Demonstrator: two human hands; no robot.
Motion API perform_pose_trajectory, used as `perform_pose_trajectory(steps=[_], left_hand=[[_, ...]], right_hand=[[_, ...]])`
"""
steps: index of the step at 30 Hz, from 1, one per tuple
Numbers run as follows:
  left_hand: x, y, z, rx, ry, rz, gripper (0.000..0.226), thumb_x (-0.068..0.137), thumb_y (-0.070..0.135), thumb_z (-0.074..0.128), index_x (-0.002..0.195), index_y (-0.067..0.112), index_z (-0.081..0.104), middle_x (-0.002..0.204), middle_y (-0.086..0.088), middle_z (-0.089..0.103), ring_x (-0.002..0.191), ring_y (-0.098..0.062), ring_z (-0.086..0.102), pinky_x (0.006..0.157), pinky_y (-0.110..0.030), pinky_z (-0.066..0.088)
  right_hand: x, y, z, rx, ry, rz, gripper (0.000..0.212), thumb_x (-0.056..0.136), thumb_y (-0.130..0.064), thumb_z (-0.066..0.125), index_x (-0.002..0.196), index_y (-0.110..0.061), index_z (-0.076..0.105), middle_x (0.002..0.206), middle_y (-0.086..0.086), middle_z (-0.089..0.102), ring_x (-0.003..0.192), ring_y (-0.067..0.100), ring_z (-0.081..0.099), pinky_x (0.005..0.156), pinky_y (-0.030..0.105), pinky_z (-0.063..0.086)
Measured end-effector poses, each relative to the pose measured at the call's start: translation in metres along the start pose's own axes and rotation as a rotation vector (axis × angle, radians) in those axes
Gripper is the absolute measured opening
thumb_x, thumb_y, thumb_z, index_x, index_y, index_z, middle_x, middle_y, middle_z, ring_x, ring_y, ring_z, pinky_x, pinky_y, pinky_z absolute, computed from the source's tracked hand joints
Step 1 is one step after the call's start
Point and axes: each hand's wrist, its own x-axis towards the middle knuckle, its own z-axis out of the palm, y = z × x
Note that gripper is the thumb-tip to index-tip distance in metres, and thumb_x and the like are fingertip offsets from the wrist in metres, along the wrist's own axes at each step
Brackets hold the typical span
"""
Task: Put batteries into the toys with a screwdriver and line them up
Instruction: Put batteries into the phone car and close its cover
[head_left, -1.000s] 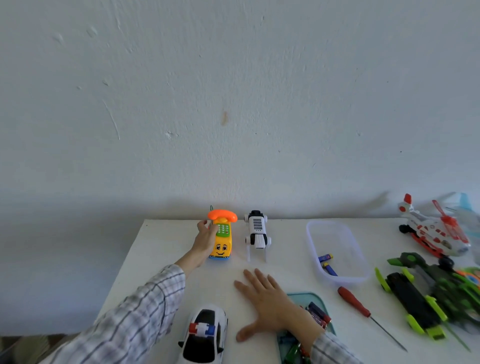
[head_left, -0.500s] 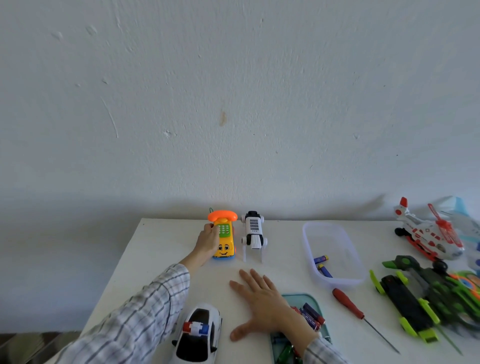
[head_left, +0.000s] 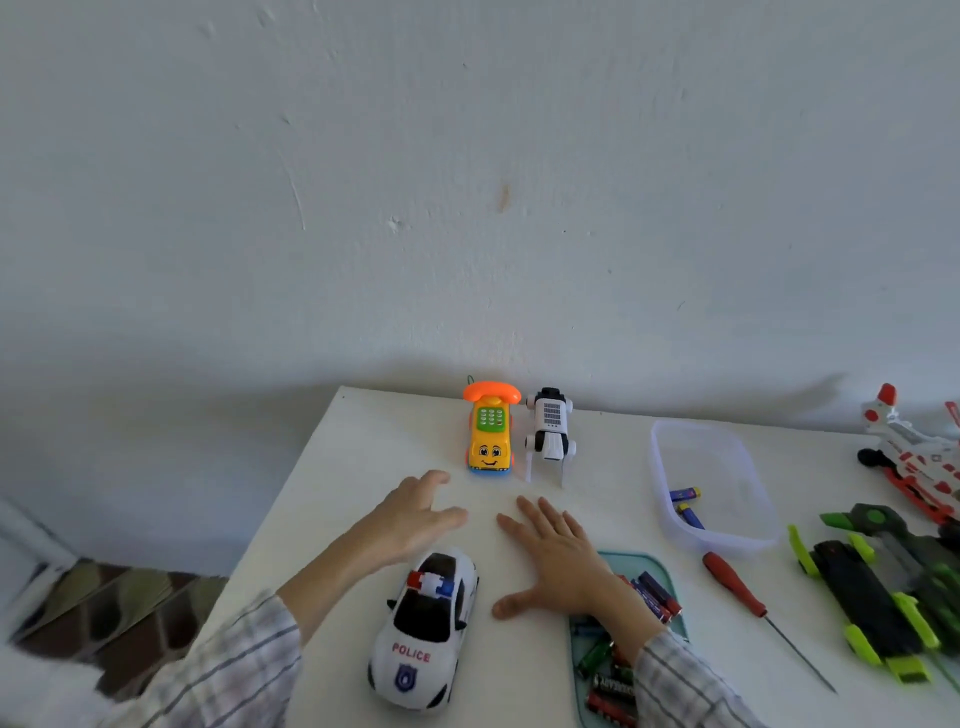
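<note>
Left hand has left the phone toy, fingers loose; toy faces the person.

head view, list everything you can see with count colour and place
toy phone car: 1, yellow with orange handset, far edge of table by the wall
robot dog toy: 1, white and black, right beside the phone car
police car toy: 1, white and black, near edge between the arms
clear plastic tub: 1, transparent, right of the dog
batteries in the tub: 2, blue and yellow
screwdriver: 1, red handle, lying in front of the tub
teal tray: 1, holds loose batteries, partly under the right forearm
green and black toy vehicle: 1, right edge
helicopter toy: 1, white and red, far right, cut off by frame
table: 1, white
left hand: relaxed above the table, holds nothing
right hand: flat on the table
</note>
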Motion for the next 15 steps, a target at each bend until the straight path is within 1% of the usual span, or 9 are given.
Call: perform_pose_trajectory(steps=[2,4,5,7,9,11,12,14,15], left_hand=[[-0.029,-0.004,0.010,0.115,-0.012,-0.024,0.072,0.089,0.051,0.052,0.150,0.026,0.023,0.146,-0.004,0.035,0.130,-0.020,0.040,0.097,-0.031,0.036],[-0.050,-0.011,0.027,0.222,0.040,-0.057,0.084,0.082,0.061,0.055,0.149,0.029,0.017,0.140,-0.004,0.039,0.124,-0.022,0.045,0.100,-0.036,0.040],[-0.056,-0.015,0.037,0.275,0.084,-0.074,0.093,0.078,0.066,0.057,0.150,0.030,0.011,0.136,-0.003,0.041,0.120,-0.021,0.048,0.099,-0.038,0.043],[-0.061,-0.023,0.054,0.344,0.156,-0.108,0.112,0.070,0.071,0.061,0.149,0.033,-0.007,0.130,0.000,0.044,0.112,-0.020,0.054,0.092,-0.036,0.047],[-0.064,-0.026,0.065,0.337,0.225,-0.121,0.121,0.069,0.067,0.066,0.148,0.033,-0.019,0.125,0.002,0.045,0.103,-0.019,0.058,0.085,-0.031,0.050],[-0.067,-0.025,0.068,0.272,0.274,-0.120,0.119,0.070,0.058,0.070,0.149,0.032,-0.015,0.121,0.004,0.048,0.101,-0.017,0.058,0.083,-0.028,0.049],[-0.068,-0.024,0.068,0.236,0.294,-0.111,0.117,0.069,0.054,0.072,0.150,0.031,-0.010,0.118,0.006,0.049,0.100,-0.016,0.057,0.082,-0.027,0.048],[-0.070,-0.019,0.067,0.143,0.314,-0.112,0.110,0.066,0.050,0.075,0.148,0.031,0.004,0.108,0.011,0.049,0.097,-0.014,0.055,0.080,-0.024,0.045],[-0.071,-0.018,0.067,0.078,0.320,-0.120,0.105,0.065,0.048,0.077,0.145,0.032,0.011,0.105,0.011,0.048,0.096,-0.014,0.054,0.079,-0.024,0.045]], right_hand=[[0.001,0.001,0.000,0.000,-0.002,-0.001,0.127,0.043,-0.096,0.035,0.149,-0.039,-0.006,0.157,-0.006,-0.020,0.143,0.017,-0.022,0.117,0.041,-0.011],[0.000,-0.001,0.004,-0.003,-0.005,-0.004,0.128,0.042,-0.096,0.034,0.149,-0.039,-0.005,0.157,-0.006,-0.019,0.143,0.016,-0.021,0.117,0.040,-0.011],[-0.002,-0.001,0.005,0.002,0.003,-0.002,0.128,0.042,-0.096,0.034,0.149,-0.039,-0.005,0.157,-0.007,-0.019,0.144,0.016,-0.021,0.116,0.040,-0.010],[-0.003,-0.002,0.006,0.010,0.012,0.006,0.127,0.042,-0.095,0.035,0.150,-0.039,-0.004,0.158,-0.006,-0.018,0.144,0.016,-0.020,0.117,0.039,-0.010],[-0.004,-0.004,0.004,0.027,0.028,0.000,0.125,0.044,-0.094,0.038,0.150,-0.039,0.000,0.158,-0.006,-0.016,0.144,0.016,-0.019,0.117,0.039,-0.010],[-0.006,-0.006,-0.001,0.104,0.024,-0.005,0.115,0.053,-0.086,0.053,0.149,-0.038,0.011,0.159,-0.006,-0.008,0.145,0.016,-0.013,0.117,0.038,-0.007],[-0.008,-0.007,-0.005,0.183,0.031,-0.005,0.103,0.061,-0.076,0.063,0.148,-0.037,0.021,0.160,-0.004,0.000,0.146,0.016,-0.006,0.117,0.036,-0.003],[-0.018,-0.003,-0.015,0.395,0.094,-0.007,0.076,0.074,-0.051,0.073,0.140,-0.031,0.039,0.154,-0.001,0.023,0.144,0.016,0.016,0.114,0.028,0.015],[-0.025,-0.003,-0.020,0.488,0.137,-0.007,0.066,0.077,-0.044,0.074,0.135,-0.030,0.046,0.147,-0.004,0.035,0.138,0.014,0.029,0.108,0.022,0.024]])
